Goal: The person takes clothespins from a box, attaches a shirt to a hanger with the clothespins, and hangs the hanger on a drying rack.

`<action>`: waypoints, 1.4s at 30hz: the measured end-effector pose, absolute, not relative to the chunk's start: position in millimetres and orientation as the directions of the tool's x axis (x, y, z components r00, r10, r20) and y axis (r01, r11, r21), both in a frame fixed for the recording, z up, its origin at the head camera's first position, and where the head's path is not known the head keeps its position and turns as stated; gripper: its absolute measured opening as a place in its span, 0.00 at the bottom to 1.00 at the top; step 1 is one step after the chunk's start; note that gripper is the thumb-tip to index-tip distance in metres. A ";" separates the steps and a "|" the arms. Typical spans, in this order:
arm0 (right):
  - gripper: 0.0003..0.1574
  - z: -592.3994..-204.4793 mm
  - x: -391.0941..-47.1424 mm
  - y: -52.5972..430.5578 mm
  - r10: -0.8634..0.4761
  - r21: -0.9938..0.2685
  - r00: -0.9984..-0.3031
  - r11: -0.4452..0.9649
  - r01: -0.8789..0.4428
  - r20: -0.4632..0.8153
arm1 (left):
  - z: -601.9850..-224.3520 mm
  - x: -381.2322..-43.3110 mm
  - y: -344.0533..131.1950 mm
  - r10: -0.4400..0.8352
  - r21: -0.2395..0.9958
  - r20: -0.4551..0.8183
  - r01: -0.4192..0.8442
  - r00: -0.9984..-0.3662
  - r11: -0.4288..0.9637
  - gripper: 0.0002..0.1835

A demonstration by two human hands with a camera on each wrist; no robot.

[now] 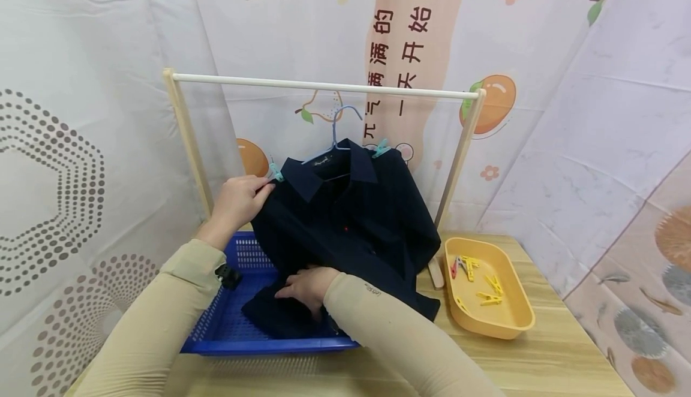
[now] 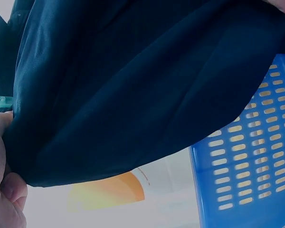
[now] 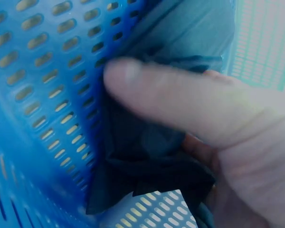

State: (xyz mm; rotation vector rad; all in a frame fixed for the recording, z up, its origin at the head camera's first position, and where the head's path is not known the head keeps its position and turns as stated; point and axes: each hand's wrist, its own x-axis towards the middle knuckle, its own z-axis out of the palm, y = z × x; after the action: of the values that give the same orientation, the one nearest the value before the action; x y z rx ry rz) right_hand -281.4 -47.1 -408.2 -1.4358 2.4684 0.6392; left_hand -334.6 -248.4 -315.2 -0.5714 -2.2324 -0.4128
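Observation:
A dark navy collared shirt point(image 1: 345, 223) sits on a blue clothes hanger point(image 1: 335, 130), whose hook stands below the white rod and apart from it. One teal clothespin point(image 1: 276, 172) is at the left shoulder and another teal clothespin point(image 1: 381, 148) at the right. My left hand point(image 1: 241, 202) pinches the shirt's left shoulder beside the clothespin; the left wrist view shows its fingertips at the cloth's edge. Lower down, my right hand point(image 1: 310, 289) grips the shirt's lower cloth over the blue basket point(image 1: 270, 345). In the right wrist view, its thumb point(image 3: 156, 92) lies across the dark fabric.
A rack with a white rod point(image 1: 324, 86) and wooden posts stands behind the shirt. On the right of the wooden table point(image 1: 561, 355), a yellow tray point(image 1: 518, 319) holds several yellow clothespins point(image 1: 488, 298) and a red-and-grey one. Printed curtains hang behind and at both sides.

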 end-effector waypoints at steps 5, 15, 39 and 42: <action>0.63 -409.2 -283.0 -47.5 -0.766 0.260 -0.527 0.460 -0.849 -0.368 | -314.6 -334.0 -248.3 0.265 0.112 0.757 0.519 -0.597 0.847 0.06; 0.55 -409.8 -280.5 -46.2 -0.796 0.259 -0.493 0.424 -0.868 -0.352 | -315.7 -334.8 -249.0 0.268 0.103 0.756 0.513 -0.597 0.852 0.07; 0.26 -414.0 -293.2 -48.6 -0.796 0.169 -0.525 0.498 -0.851 -0.300 | -313.8 -333.1 -251.6 0.290 0.075 0.750 0.511 -0.595 0.856 0.09; 0.27 -413.8 -293.1 -48.5 -0.785 0.137 -0.539 0.524 -0.841 -0.306 | -313.9 -333.3 -251.5 0.289 0.078 0.744 0.508 -0.602 0.858 0.09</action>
State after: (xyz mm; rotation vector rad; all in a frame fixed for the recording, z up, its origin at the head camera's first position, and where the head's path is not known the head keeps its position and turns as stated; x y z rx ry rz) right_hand -293.1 -48.5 -413.8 -1.3835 2.5573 0.3986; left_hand -333.3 -251.5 -313.9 -0.5752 -2.2517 -0.3627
